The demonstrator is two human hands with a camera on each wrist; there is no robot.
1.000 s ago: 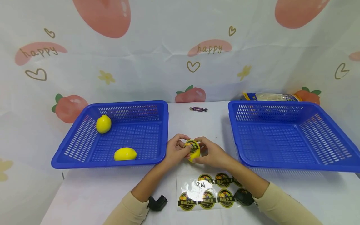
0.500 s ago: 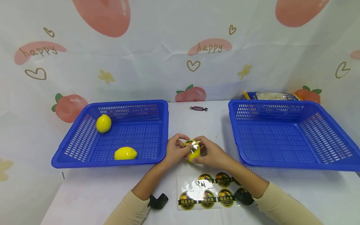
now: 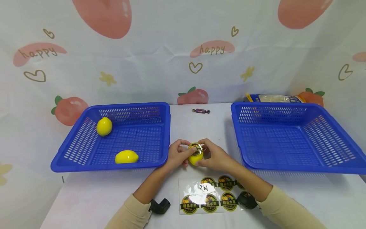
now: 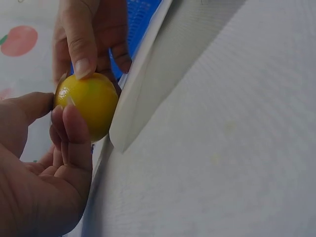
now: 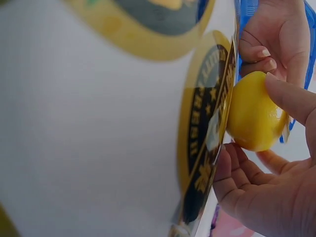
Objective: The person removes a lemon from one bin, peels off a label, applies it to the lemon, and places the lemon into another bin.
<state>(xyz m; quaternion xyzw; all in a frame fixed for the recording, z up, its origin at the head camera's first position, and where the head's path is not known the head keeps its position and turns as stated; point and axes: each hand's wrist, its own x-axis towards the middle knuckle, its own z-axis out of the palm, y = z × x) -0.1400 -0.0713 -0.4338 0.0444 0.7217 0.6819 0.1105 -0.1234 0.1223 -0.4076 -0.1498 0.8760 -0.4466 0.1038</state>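
Unmoved: 2 hands, 3 lemons.

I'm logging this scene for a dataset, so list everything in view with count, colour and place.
Plastic mesh baskets: two, blue, left and right on the white table.
Loose lemons: two, yellow, in the left basket.
Held lemon: one, yellow, round label on top, between both hands.
Sticker sheet: one, clear with yellow-black labels, front centre.
Wrapped candy: one, purple, back centre.
Bag: one, behind right basket.
Left hand, right hand: fingers grip the held lemon.
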